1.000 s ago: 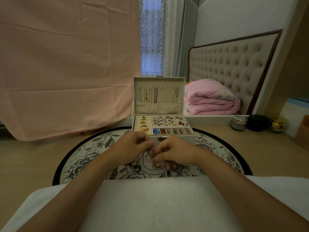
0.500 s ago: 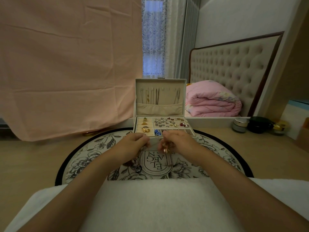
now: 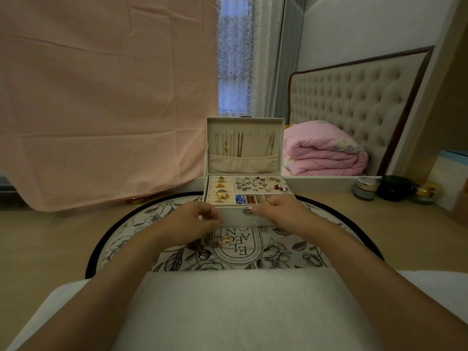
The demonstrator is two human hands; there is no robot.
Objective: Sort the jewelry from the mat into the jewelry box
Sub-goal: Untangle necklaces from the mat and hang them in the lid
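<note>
- Jewelry box [image 3: 243, 216] stands open just beyond both hands; ring rolls, charm tray and small slots already hold many pieces.
- Left hand [image 3: 195, 224] curled at the box's front left corner; can't tell if it pinches anything.
- Right hand [image 3: 281, 211] at the front edge, fingertips touching the metal clasp [image 3: 247, 211]; contents unclear.
- Still on the mat [image 3: 291, 249]: gold piece [image 3: 225, 240] and silver ring [image 3: 204, 254], just under the left hand.
- Judgement: mostly done, at least 2 items left.

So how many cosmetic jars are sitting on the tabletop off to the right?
3, in a row at the right along the back edge: a silver-lidded jar, then a dark jar, then a gold-topped jar. More may lie beyond the frame's edge.
</note>
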